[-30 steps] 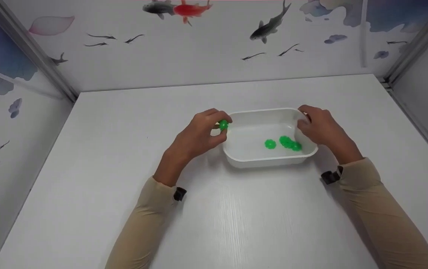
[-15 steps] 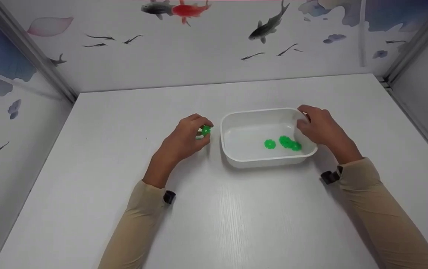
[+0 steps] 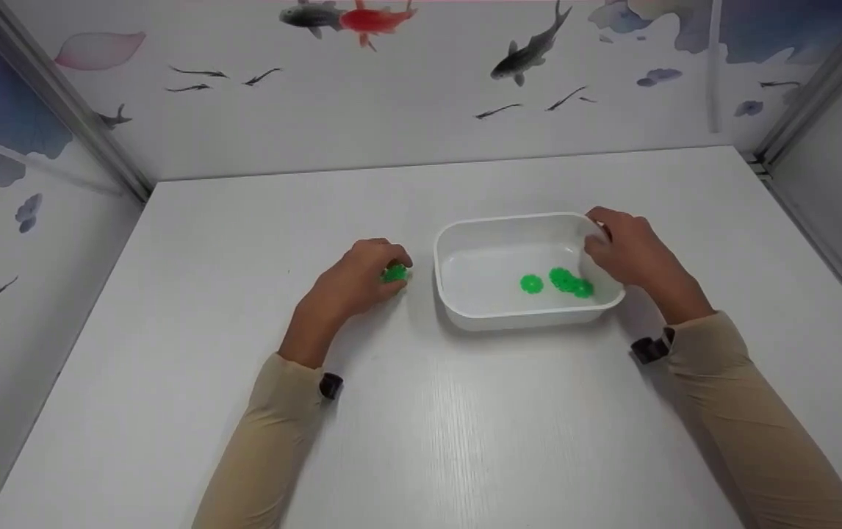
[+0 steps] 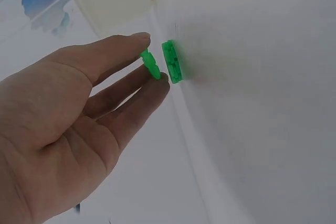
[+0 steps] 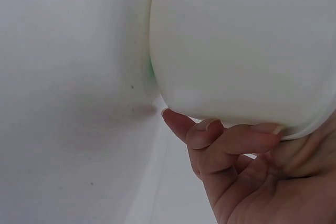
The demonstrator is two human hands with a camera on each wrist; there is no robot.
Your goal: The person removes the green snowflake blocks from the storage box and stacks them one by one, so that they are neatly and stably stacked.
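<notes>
My left hand (image 3: pixel 358 281) is low over the table, left of the white tray (image 3: pixel 513 316). Between thumb and fingertips it pinches a green flower-shaped plastic disc (image 4: pixel 150 64), seen nearly edge-on in the left wrist view. Close beyond that disc, a second green piece (image 4: pixel 171 61) lies against the tabletop, with a narrow gap between the two. My right hand (image 3: pixel 630 246) grips the tray's right end, its thumb inside and its fingers around the outer wall (image 5: pixel 231 51). Inside the tray, a single green disc (image 3: pixel 531 283) lies apart from a small overlapping cluster (image 3: pixel 570 282) near the right end.
The white table (image 3: pixel 428 426) stretches around the tray. A white back panel (image 3: pixel 421 103) printed with fish rises behind it, with side panels at left and right. Black straps (image 3: pixel 331 386) are worn at the wrists.
My left hand has moved left from the tray's left rim, carrying the green disc, then come down and nearer to the table. The right hand and the tray have stayed put.
</notes>
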